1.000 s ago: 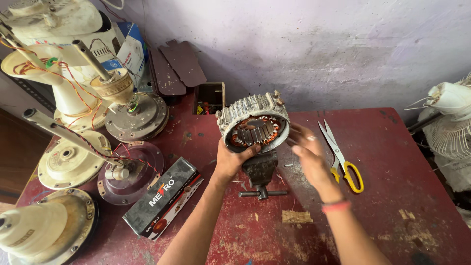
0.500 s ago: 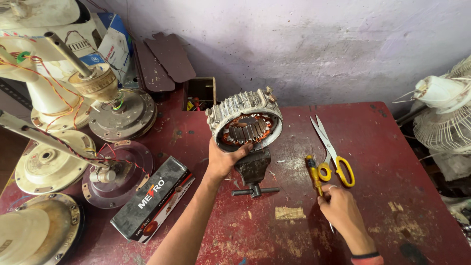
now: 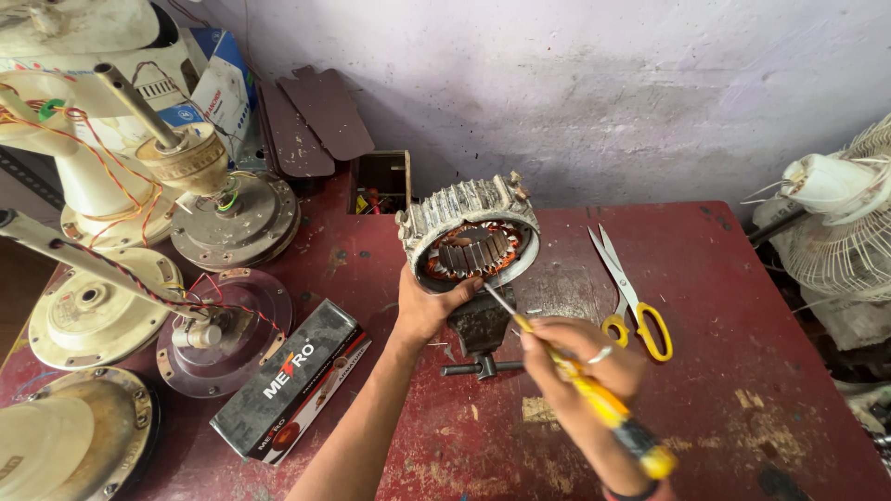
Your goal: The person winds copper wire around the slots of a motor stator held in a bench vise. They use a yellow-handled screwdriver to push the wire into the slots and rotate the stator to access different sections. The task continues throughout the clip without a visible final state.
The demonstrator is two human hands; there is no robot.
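We look down on a worn red desk. Dismantled cream fan parts crowd its left side. Near the centre, above a small black vise, our left hand grips the rim of a ribbed metal motor stator, tilted toward us. Our right hand is closed around a yellow-handled screwdriver, its tip at the stator's lower edge. Yellow-handled scissors lie just right.

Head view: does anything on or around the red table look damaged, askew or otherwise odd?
Yes. The red table is worn, with paint chipped off near its front. Left of it, several fan motors lie stripped, loose red wires trailing between them. The left hand props the finned motor housing at a tilt while the right hand points a screwdriver into it.
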